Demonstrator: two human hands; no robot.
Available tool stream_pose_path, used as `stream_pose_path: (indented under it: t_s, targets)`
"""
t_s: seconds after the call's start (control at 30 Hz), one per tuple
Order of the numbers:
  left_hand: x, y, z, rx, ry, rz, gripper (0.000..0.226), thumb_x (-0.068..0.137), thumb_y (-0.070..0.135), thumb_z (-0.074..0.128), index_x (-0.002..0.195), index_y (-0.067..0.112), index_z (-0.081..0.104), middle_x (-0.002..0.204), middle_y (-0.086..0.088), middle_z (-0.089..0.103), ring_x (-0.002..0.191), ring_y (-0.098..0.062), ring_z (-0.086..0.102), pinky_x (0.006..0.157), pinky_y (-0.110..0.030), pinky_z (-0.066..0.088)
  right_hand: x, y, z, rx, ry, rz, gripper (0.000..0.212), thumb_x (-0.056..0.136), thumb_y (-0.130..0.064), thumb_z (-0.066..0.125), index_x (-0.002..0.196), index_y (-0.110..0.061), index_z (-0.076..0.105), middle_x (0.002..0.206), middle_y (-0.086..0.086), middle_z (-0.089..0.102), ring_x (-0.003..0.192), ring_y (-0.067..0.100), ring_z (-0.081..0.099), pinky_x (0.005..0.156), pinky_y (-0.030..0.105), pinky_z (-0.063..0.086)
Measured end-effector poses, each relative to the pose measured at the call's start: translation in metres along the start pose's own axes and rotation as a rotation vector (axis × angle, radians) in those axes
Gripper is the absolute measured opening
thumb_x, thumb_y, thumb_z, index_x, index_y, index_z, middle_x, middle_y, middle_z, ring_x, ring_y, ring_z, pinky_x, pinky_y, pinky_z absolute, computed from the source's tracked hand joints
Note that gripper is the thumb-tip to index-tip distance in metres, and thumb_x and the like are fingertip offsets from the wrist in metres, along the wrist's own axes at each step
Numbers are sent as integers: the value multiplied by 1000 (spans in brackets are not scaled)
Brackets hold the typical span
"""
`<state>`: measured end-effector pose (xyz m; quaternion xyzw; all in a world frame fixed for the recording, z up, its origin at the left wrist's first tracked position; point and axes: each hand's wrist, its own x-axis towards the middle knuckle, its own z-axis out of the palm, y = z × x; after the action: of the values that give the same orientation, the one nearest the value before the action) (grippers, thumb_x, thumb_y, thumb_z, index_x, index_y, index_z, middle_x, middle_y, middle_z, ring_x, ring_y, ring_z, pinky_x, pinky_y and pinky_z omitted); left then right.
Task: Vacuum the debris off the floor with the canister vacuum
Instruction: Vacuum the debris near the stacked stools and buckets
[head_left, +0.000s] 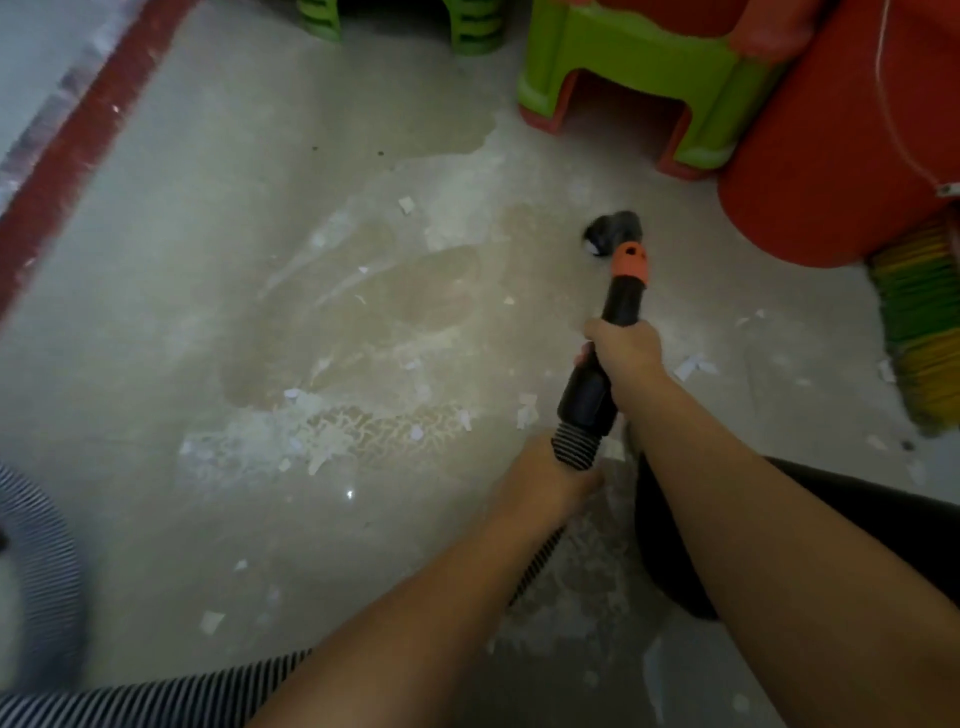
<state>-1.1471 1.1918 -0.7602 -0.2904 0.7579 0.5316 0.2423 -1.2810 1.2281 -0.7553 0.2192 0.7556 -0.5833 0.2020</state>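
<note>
Your right hand (621, 347) was wrapped around the black wand (605, 353) of the vacuum, right of the frame's centre, fingers curled tight on the grip. Your left hand (550, 480) sat lower, just below the wand's end, holding the ribbed hose (575, 448) where it joins the wand; how your fingers lay there you could not tell, since the back of the hand hid them. Above your right hand the wand carried an orange collar (629, 262), and beyond that the dark nozzle (613, 231) pointed down at the floor (218, 218), in the upper right of the middle. A small white scrap showed at the nozzle's mouth.

The debris (322, 441) lay mostly in the centre and lower centre of the frame: pale paper scraps and a whitish dusty patch spread over the grey concrete, with more bits scattered to the right near your forearm. The hose ran on along the bottom left edge and looped up at the far left, blurred there.

At the top right stood a green stool (639, 67) with red beneath it, and a second green stool (467, 26) at the top centre. A big red tub (841, 156) filled the upper right corner, and a green and yellow brush (919, 322) lay at the right edge below it. A red stripe (78, 150) crossed the upper left corner.
</note>
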Motion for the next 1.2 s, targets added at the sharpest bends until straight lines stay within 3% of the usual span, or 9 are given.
stream_pose_path:
  t_s: [0.13,0.27,0.4,0.5,0.6,0.77,0.9,1.07,1.2]
  targets:
    - [-6,-30,15,-188,174,-74,13,83,23,66,84,17,55,81,-6,62,70,-22,58,60,-29,45,-14,10,46,-398,-334,-145,14,78,-8,67,81,-11,53,61,9,58,47,20,57,54,31,53]
    - [-4,-35,14,-230,203,-71,28,81,24,67,105,11,60,93,-10,69,74,-20,64,57,-29,48,-31,4,59,-513,-637,-147,17,82,-7,64,92,-12,51,63,8,61,53,22,59,55,30,52]
    - [6,-21,9,-70,147,-41,16,83,21,65,80,19,49,77,-3,57,71,-20,55,54,-25,39,-14,0,30,-273,-372,-182,14,82,-4,63,79,-12,53,59,8,57,46,19,54,50,28,48]
    - [22,-3,-1,48,76,9,15,82,23,64,81,15,50,74,-4,55,69,-24,56,56,-26,42,7,-4,4,47,-65,-88,15,82,-2,62,93,-8,53,63,8,56,47,18,53,47,26,49]
    - [30,7,-12,32,-45,21,18,82,20,65,76,15,50,74,-8,56,70,-26,58,66,-35,50,19,-10,0,103,-21,5,18,83,-2,61,98,-5,50,63,7,54,43,15,52,43,23,48]
    - [13,-21,-6,-213,92,-104,19,80,16,65,79,11,47,74,-11,55,65,-24,56,60,-31,45,-6,-9,56,-319,-400,-133,11,80,-4,64,79,-7,53,57,10,56,42,19,54,52,29,50]
    - [5,-37,-6,-270,140,-107,21,80,17,65,93,2,57,88,-18,64,70,-21,57,57,-27,42,-31,-5,78,-552,-705,-153,16,83,-8,63,92,-11,50,63,10,61,50,21,58,54,29,51]
    - [25,-12,-13,-53,19,-30,22,81,19,65,71,16,46,70,-6,54,62,-21,53,59,-27,43,3,-12,41,-268,-274,-137,13,81,-5,65,74,-11,55,59,6,56,48,19,53,53,30,47]
    - [56,21,-14,115,-104,23,20,82,24,68,80,13,51,68,-4,53,62,-21,55,60,-27,46,37,-20,-9,78,94,-9,17,81,-8,64,96,-5,55,64,5,56,39,11,54,42,22,46]
